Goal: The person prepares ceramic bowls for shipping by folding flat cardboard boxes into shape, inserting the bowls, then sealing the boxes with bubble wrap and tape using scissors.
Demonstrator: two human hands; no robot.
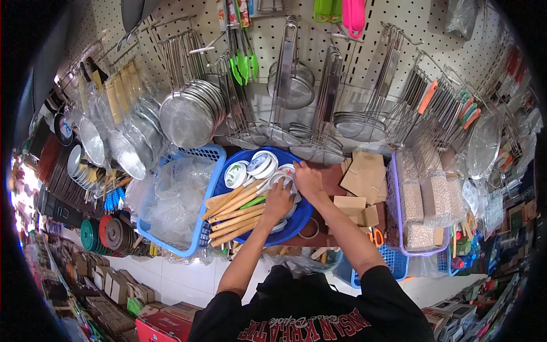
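A round blue basin (306,219) holds several wooden-handled utensils (236,224) on its left side and small white patterned dishes (260,163) toward its back. My left hand (278,200) lies over the things in the middle of the basin, beside the wooden handles, its fingers bent down on a pale round item. At the basin's right rim is my right hand (307,181), its fingers curled by the edge of the same pale items. What either hand grips, if anything, is hidden.
Left of the basin stands a blue basket (200,228) with clear plastic bags. Cardboard pieces (364,176) lie to the right, beside a purple basket (399,228) of bubble-wrapped boxes. Orange-handled scissors (375,236) are near a lower blue basket (396,259). Metal strainers (188,117) hang behind.
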